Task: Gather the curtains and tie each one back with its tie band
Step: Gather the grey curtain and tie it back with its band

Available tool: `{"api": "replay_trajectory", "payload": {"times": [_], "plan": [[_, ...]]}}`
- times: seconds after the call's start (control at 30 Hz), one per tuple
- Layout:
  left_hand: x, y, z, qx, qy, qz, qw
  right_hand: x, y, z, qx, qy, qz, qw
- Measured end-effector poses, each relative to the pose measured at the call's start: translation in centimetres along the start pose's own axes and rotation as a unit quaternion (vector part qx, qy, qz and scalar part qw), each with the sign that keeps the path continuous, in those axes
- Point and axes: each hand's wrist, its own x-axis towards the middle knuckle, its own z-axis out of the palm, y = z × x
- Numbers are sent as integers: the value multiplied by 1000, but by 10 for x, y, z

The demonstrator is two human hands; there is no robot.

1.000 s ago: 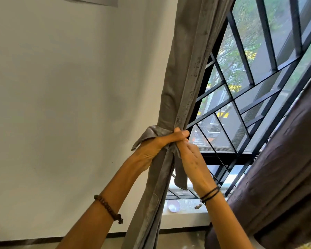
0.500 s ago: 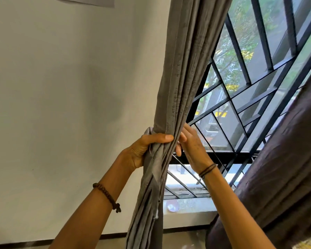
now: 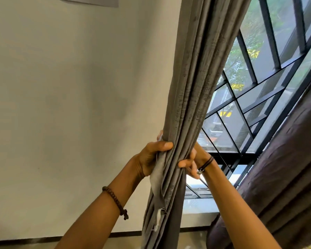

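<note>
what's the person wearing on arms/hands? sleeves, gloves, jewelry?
No sleeves or gloves: both forearms are bare in view. The left hand side has a dark brown beaded bracelet with a small hanging knot or tassel. The right hand side has thin black bands at the wrist with a small silvery charm. No rings visible.

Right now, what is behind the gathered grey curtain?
Behind the grey curtain the right hand reaches round; only its fingertips and wrist show. The window grille shows beside it. The left hand grips the front. Whether the tie band passes behind is hidden.
</note>
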Motion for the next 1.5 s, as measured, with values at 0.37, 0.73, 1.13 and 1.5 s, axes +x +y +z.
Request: {"api": "replay_trajectory", "payload": {"times": [0.37, 0.73, 1.13, 1.5], "plan": [[-23, 21, -24, 145, 62, -75, 985, -6, -3, -60, -289, 42, -223, 930], [-33, 29, -22, 396, 325, -18, 859, -51, -17, -31, -403, 13, -295, 867], [-70, 25, 18, 477, 523, 123, 695, -65, 5, 31, -216, 69, -227, 947], [-73, 33, 59, 501, 426, 182, 731, -77, 6, 62, -22, 91, -153, 984]]}}
